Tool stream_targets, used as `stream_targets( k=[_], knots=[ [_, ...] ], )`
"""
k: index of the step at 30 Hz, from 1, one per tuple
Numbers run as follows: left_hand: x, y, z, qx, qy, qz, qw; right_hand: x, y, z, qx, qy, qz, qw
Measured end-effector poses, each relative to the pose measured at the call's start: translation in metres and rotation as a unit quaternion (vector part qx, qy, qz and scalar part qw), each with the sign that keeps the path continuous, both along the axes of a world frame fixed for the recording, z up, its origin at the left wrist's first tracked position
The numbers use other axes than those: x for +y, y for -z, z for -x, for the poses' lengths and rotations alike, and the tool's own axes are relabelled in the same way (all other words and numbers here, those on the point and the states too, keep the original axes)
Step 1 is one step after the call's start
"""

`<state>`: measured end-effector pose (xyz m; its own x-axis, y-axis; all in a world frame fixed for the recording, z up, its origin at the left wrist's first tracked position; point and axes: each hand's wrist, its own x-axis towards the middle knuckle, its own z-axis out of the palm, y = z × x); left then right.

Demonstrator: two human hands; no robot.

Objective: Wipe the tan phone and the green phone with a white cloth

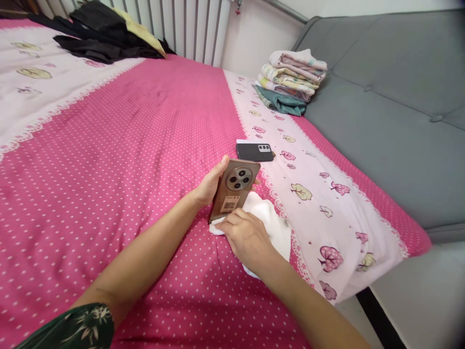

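Observation:
My left hand grips a gold-brown smartphone from its left side, thumb along the edge and fingertips showing at the right edge. The phone is tilted, its back facing me, with a round camera ring and a small label on it. Closed around a white cloth, my right hand presses a fold of it at the phone's lower end. The rest of the cloth spreads under and behind that hand. Just beyond the held phone lies a dark phone, camera side up, on the bed.
A pink dotted bedspread covers the bed. Folded fabrics are stacked against the grey headboard at the right. Dark clothes lie at the far left, in front of a white radiator.

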<state>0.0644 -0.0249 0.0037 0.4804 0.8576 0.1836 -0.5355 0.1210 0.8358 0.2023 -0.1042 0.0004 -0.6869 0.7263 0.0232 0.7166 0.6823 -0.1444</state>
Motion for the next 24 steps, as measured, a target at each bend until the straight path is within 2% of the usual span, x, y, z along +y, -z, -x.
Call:
stream_targets(
  k=[24],
  knots=[
    [0.0008,0.0007,0.0,0.007,0.0,-0.005,1.0,-0.0001,0.0009,-0.0004,0.004,-0.001,-0.005,1.0]
  ],
)
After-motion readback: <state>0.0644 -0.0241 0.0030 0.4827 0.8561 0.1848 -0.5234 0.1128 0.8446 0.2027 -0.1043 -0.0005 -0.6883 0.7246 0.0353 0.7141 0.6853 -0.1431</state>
